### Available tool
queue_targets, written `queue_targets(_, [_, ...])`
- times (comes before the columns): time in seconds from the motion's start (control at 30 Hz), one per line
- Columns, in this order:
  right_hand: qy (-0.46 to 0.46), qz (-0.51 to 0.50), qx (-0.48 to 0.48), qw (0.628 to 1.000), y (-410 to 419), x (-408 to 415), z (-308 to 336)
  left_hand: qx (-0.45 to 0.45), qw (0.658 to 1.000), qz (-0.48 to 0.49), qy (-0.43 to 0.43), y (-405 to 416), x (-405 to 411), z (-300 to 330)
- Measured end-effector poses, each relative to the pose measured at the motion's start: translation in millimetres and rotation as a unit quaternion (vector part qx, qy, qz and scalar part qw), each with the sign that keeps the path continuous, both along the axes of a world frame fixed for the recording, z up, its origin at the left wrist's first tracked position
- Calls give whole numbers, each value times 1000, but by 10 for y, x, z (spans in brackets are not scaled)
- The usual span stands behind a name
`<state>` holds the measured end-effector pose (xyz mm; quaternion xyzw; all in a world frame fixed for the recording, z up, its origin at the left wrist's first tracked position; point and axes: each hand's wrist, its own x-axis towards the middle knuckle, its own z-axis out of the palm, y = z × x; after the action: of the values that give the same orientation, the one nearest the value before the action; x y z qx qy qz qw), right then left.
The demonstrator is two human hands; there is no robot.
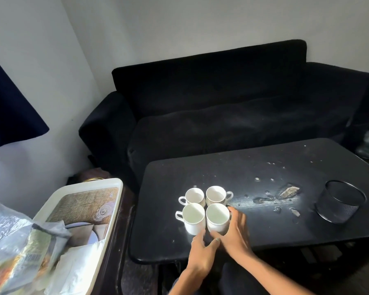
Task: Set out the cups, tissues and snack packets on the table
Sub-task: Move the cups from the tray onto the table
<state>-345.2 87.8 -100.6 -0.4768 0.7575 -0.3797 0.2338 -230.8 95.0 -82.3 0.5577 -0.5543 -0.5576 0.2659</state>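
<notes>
Both forearms reach in from the near edge of the black desk (254,167), side by side, toward a tight square of four white cups (205,207) standing upright a little left of the desk's middle, nearer its near edge than its far one. The right hand (232,231) wraps around the near-right cup (217,217): its fingers curve up the cup's right side, where the handle would be, and the thumb lies across the base at the front, so it grips that cup. The left hand (200,250) lies palm down just beside it, knuckles up, its fingers extended forward and fairly straight, with the tips at the foot of the near-left cup (193,217); whether they touch it I cannot tell. A ring shows on one left finger.

The two far cups have their handles turned outward, left and right, as does the near-left cup.

Left of the desk, a white tray (107,211) sits on a dark stand, holding white tissues (73,267) at its near end. A blurred snack packet (30,254) in clear plastic overlaps the tray's left side. A black mesh basket (340,202) stands toward the desk's right edge.
</notes>
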Motion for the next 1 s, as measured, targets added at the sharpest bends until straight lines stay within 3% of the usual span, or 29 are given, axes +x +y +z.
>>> queue_targets(0.13, [32,-24,-27,999,74,-21,30,35,995,83,-42,-30,142,-5])
queue_targets(0.3, [71,-24,-101,992,15,-65,163,49,976,210,-29,-121,307,18])
queue_targets(0.47, [169,55,-124,976,-314,-122,317,12,964,264,-31,-329,390,87])
queue_targets(0.57, [243,132,-83,957,-553,-173,387,3,967,254,-11,-488,421,139])
queue_targets(0.73, [272,216,-29,937,-882,-207,424,9,980,198,28,-770,471,178])
queue_targets(1.0, [310,302,81,898,-1111,-193,407,50,999,16,-13,-1071,523,248])
